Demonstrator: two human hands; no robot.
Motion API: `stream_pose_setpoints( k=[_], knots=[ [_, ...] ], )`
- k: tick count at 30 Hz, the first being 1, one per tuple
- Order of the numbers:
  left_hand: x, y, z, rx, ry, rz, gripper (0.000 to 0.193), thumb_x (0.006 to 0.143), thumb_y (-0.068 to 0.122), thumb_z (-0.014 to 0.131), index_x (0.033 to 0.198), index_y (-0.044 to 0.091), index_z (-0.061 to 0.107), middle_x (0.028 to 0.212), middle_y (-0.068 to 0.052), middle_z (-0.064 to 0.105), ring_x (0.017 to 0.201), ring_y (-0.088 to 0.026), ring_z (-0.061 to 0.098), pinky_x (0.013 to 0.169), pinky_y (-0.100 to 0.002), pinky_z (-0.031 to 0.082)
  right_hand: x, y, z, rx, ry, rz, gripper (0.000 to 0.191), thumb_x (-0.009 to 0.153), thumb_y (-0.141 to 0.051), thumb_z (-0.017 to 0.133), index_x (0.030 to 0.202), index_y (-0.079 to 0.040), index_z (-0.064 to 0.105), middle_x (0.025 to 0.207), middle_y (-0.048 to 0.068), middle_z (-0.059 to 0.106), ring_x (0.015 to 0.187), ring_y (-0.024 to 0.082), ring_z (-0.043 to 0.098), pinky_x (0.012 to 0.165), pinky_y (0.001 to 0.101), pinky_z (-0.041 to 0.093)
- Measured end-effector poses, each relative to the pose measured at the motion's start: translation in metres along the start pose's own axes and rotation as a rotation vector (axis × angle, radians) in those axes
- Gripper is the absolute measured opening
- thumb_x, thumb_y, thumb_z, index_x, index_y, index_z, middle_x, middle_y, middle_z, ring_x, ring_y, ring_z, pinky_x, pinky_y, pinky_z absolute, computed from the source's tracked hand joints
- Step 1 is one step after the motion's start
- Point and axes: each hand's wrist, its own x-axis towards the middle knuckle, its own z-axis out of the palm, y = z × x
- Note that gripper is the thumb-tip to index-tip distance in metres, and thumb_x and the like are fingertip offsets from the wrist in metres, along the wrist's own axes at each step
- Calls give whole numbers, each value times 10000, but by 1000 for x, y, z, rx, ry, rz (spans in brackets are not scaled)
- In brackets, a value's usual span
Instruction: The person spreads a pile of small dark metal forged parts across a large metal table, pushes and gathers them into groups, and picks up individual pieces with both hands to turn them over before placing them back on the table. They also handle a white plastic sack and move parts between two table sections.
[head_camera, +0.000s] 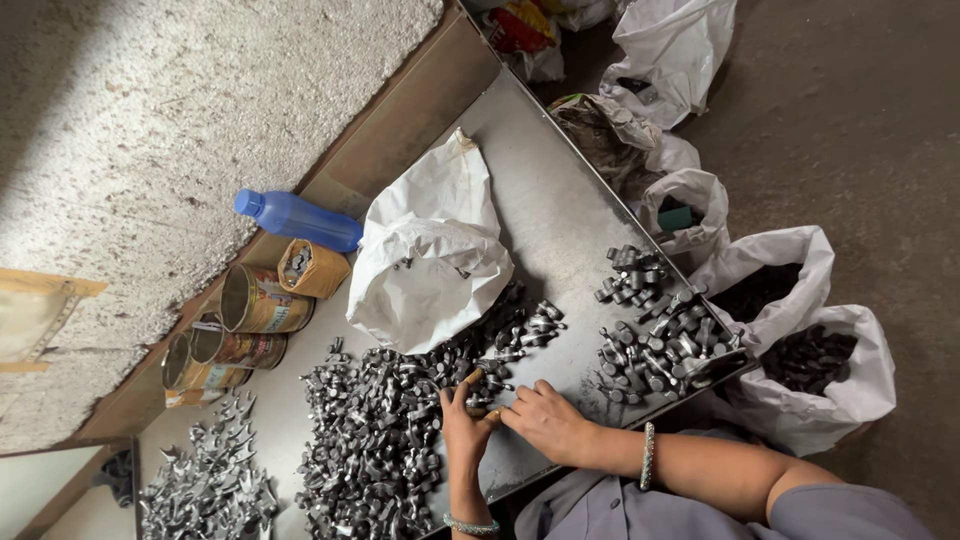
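My left hand (462, 420) and right hand (545, 420) pinch small shiny metal pieces (480, 385), fingers curled. Beyond them a crinkled white sack (430, 250) slumps on the dull steel desk (560, 220).

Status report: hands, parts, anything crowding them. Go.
Left hand and right hand side by side, fingers on the metal parts pile. Grip unclear. White sack lies just beyond; sorted parts to the right.

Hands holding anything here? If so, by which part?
Cannot be told. Both the left hand and right hand rest on the pile of metal parts, fingertips among the pieces; any grip is too small to see.
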Motion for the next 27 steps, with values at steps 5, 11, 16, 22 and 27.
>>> stream_pose_setpoints(
  k=[5,11,16,22,27],
  knots=[
    [1,-6,6,35,9,4,733,625,78,919,1297,221,663,1204,-57,562,791,-213,763,714,-361,598,-4,7,1,24,20,-26,160,799,-76,645,957,-95,632,907,75,655,970,261,594,842,387,439],
    [-2,-8,13,-18,-28,-22,736,618,154,949,1292,232,664,1236,-79,565,808,-250,768,734,-387,589,-6,37,1,386,132,133,263,724,22,669,931,-140,689,958,69,692,970,305,633,837,422,488],
    [-10,8,18,-145,-29,144,732,610,106,936,1283,185,661,1327,-119,540,820,-268,744,729,-389,599,-18,70,-5,1151,128,418,197,836,59,679,998,-54,692,980,71,699,932,224,676,836,371,570],
    [-32,34,27,-274,-143,131,753,629,94,915,1329,160,645,1117,-106,573,776,-243,705,726,-360,588,-35,91,-42,1701,242,634,264,884,80,700,1128,-15,660,1155,132,721,1048,203,701,940,355,580],
    [-50,43,28,-494,-128,172,802,631,161,950,1362,135,620,1113,-62,584,753,-162,643,681,-304,577,-38,92,-74,1821,197,648,273,931,62,689,1186,-18,637,1239,145,703,1171,249,693,1039,399,575]
  ],
)
